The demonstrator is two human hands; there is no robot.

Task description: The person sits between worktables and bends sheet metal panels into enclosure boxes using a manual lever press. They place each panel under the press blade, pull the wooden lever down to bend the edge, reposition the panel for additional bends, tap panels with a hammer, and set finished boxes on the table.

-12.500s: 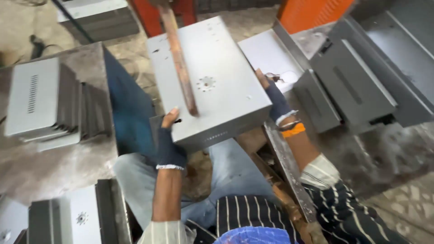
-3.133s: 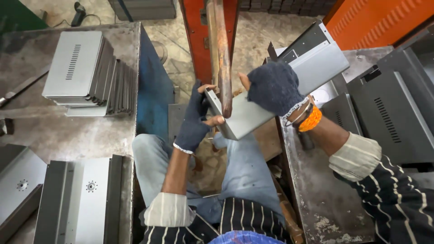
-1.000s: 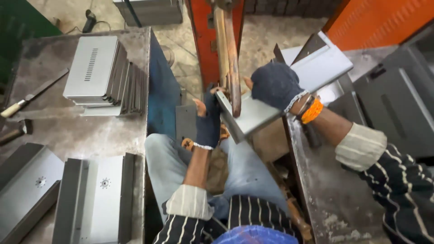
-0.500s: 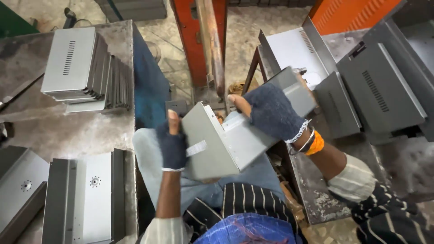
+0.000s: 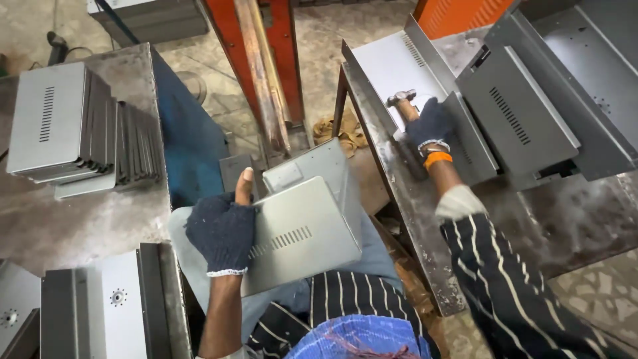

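Your left hand (image 5: 222,229), in a dark fingerless glove, was clamped on the near edge of a bent grey sheet-metal cover (image 5: 307,223), thumb raised along its side, while the piece rested tilted across your lap between the two benches. Your right hand (image 5: 430,124), gloved likewise, was closed around the handle of a hammer (image 5: 401,100) lying on the right workbench (image 5: 425,219), beside a row of larger grey panels (image 5: 515,119). In my judgement the cover was held by one hand only and propped on the thigh, so it could have slid or twisted free, and its folded edges and corners sat close to your bare fingertips and leg. A hammer lifted across the body toward the lap could also have glanced off the sloped face if the piece was not steadied. The cover itself looked clean and unpainted, folded into an L, with a row of slotted vents on its larger face and a small pale rectangular patch near the upper fold. A stack of similar vented covers (image 5: 66,129) stood on the left bench (image 5: 80,213).
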